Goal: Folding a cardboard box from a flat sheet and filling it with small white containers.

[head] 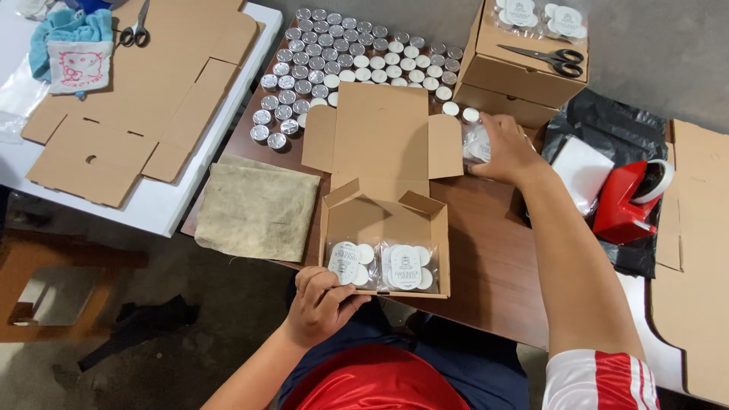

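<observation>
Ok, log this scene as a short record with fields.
Left hand: rests on the near edge of the open box, touching a candle pack
Right hand: gripping a clear pack beside the box lid
In box: two candle packs side by side
Table: brown wood; rows of tealights at the far end
Left of box: cloth, flat cardboard
Right: closed box with scissors, red tape dispenser

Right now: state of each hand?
Left hand: closed on the near edge of the open cardboard box.
Right hand: holding a clear packet of candles.
</observation>
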